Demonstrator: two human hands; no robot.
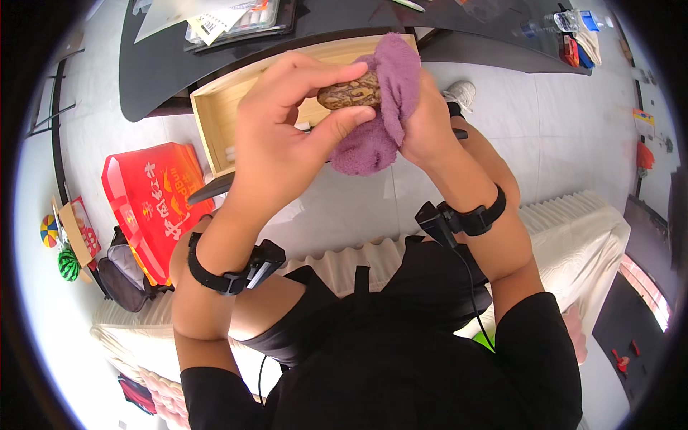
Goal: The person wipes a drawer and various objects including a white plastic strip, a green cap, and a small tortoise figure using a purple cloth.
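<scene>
My left hand [287,122] pinches a brown, dark-patterned oval object [350,94] between its thumb and fingers; what kind of thing it is I cannot make out. In my right hand [428,129] is a fuzzy purple cloth [398,79], which covers the right end of the oval object. Part of the cloth hangs down below the object. The fingers of my right hand are mostly hidden behind the cloth. Both hands are held up over an open light-wood drawer [215,115].
Beyond the drawer runs a black desk [161,79] with papers and a clear case [236,21]. A plastic bottle [566,21] stands at the far right. On the floor to the left is a large red bag [147,193], beside a grey bag [123,272]. Black straps circle both forearms.
</scene>
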